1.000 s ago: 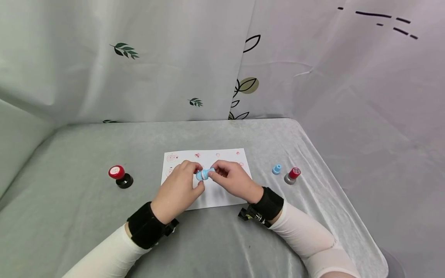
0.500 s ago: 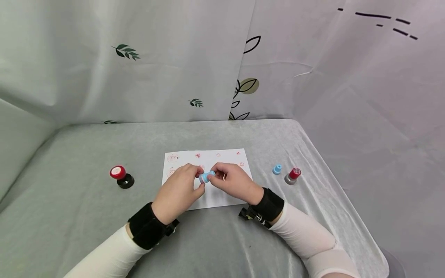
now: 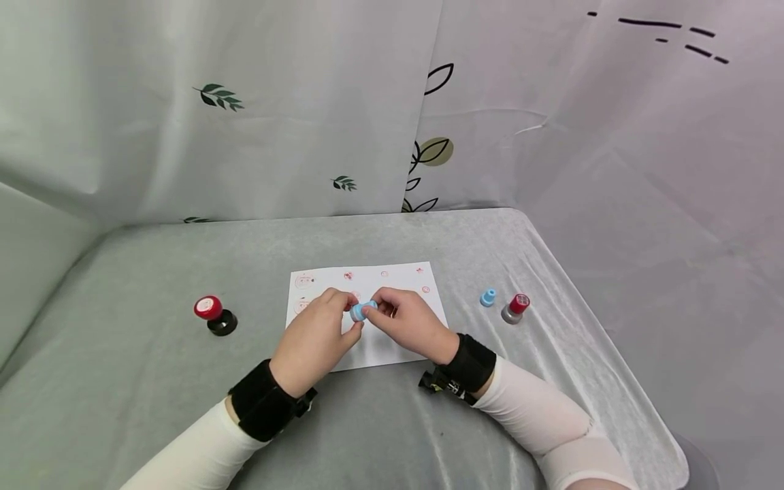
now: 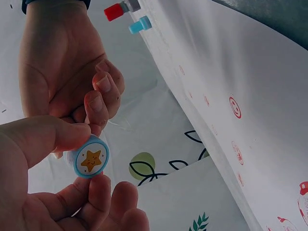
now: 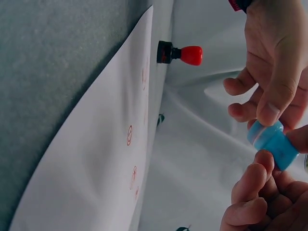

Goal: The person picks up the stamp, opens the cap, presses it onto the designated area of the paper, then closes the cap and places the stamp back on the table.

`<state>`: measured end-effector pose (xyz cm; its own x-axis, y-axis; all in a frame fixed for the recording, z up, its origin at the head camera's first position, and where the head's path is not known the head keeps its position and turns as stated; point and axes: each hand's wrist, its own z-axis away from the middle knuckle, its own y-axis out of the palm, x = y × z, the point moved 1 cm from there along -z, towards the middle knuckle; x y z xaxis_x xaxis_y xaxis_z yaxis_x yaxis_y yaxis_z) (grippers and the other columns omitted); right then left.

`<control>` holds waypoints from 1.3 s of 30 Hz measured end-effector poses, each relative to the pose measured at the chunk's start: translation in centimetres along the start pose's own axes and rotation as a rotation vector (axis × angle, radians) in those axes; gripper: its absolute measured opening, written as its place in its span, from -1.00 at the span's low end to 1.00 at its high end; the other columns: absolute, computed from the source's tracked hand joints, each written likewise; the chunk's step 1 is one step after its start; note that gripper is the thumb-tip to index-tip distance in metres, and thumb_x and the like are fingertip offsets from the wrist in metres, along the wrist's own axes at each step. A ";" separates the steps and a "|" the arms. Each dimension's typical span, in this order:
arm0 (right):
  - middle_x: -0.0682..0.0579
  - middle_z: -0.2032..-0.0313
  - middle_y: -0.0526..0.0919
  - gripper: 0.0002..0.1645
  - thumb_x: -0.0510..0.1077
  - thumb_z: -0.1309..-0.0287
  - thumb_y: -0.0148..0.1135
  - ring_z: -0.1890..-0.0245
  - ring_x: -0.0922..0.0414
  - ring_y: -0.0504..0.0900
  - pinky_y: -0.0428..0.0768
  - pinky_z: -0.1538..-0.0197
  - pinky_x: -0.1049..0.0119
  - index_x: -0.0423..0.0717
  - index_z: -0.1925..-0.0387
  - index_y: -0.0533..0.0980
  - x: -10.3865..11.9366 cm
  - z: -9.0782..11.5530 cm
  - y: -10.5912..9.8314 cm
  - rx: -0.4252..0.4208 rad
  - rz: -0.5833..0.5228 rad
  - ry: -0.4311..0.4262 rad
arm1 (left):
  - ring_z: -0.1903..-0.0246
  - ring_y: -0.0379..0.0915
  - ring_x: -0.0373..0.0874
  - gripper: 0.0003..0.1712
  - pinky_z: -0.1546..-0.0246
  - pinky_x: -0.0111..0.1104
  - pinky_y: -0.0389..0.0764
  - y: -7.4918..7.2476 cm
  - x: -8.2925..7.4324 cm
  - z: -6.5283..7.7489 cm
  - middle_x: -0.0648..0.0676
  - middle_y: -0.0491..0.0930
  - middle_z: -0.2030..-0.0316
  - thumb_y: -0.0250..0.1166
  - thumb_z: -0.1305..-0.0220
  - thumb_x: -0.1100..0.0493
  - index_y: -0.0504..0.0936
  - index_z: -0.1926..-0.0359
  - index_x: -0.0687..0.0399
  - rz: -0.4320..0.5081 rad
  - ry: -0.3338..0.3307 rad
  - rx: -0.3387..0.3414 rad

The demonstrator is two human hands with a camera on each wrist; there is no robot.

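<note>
**Holding a light-blue stamp (image 3: 364,311) above a marked sheet (image 3: 375,348)**

Head view: The left hand (image 3: 315,333) and right hand (image 3: 416,323) meet over the sheet, which lies on a grey-covered table (image 3: 153,272). Both hands have thumb and fingers closed in a pinch on the light-blue stamp, one at each end. The hands obstruct the middle of the sheet; red prints show along its far part. A red-and-black stamp (image 3: 216,316) stands well apart on the left, black base down. To the right stand a small blue piece (image 3: 487,298) and, just beside it, a red-and-grey stamp (image 3: 516,309). A pale curtain (image 3: 288,109) with leaf motifs closes off the far side.

Left wrist view: The stamp's round end, bearing an orange star, faces the camera. The left thumb presses from above, fingertips from below; the left thumb and fingers partly cover the right hand's grip.

Right wrist view: The stamp is clear of the sheet. The left thumb contacts the ringed end; the right fingers and thumb grip the blue body. The red-and-black stamp appears beyond the sheet.
</note>
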<state>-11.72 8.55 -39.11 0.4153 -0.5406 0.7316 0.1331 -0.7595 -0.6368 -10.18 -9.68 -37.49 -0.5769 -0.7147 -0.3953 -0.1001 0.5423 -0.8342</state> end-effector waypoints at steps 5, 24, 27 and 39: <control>0.17 0.59 0.49 -0.83 -0.04 -0.27 0.22 0.59 0.28 0.38 0.34 0.51 0.46 0.05 0.45 0.53 0.1 0.0 0.0 -0.007 0.005 0.005 | 0.29 0.44 -0.12 -0.73 0.33 -0.26 0.57 0.0 0.2 0.0 0.07 0.56 0.24 0.36 -0.08 0.20 0.58 0.17 0.16 -0.003 0.018 -0.022; 0.20 0.60 0.49 -0.80 0.00 -0.28 0.21 0.56 0.29 0.41 0.38 0.49 0.43 0.08 0.46 0.57 0.6 0.2 0.2 0.093 0.012 -0.019 | 0.38 0.43 -0.15 -0.79 0.42 -0.32 0.52 -1.2 0.0 0.7 -0.07 0.58 0.29 0.30 -0.07 0.20 0.62 0.21 0.05 -0.032 0.010 0.040; 0.21 0.58 0.52 -0.78 0.00 -0.29 0.20 0.55 0.29 0.42 0.41 0.47 0.41 0.00 0.42 0.61 0.6 0.2 0.1 0.102 0.022 -0.029 | 0.36 0.42 -0.15 -0.79 0.38 -0.29 0.54 -1.5 0.3 1.1 -0.04 0.55 0.30 0.32 -0.06 0.21 0.62 0.22 0.09 -0.015 -0.019 0.058; 0.23 0.54 0.54 -0.81 -0.05 -0.30 0.17 0.56 0.29 0.40 0.43 0.46 0.39 0.03 0.40 0.62 0.5 0.2 -0.4 0.072 0.063 -0.018 | 0.53 0.35 -0.13 -0.49 0.65 -0.39 0.38 -4.0 5.3 4.2 0.16 0.50 0.24 0.21 -0.18 0.18 0.51 -0.19 0.06 -0.117 -0.231 0.201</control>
<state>-11.40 8.68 -38.51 0.4405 -0.5798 0.6854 0.1700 -0.6958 -0.6979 -9.39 -17.49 -37.81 -0.3699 -0.8607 -0.3499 0.0208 0.3688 -0.9293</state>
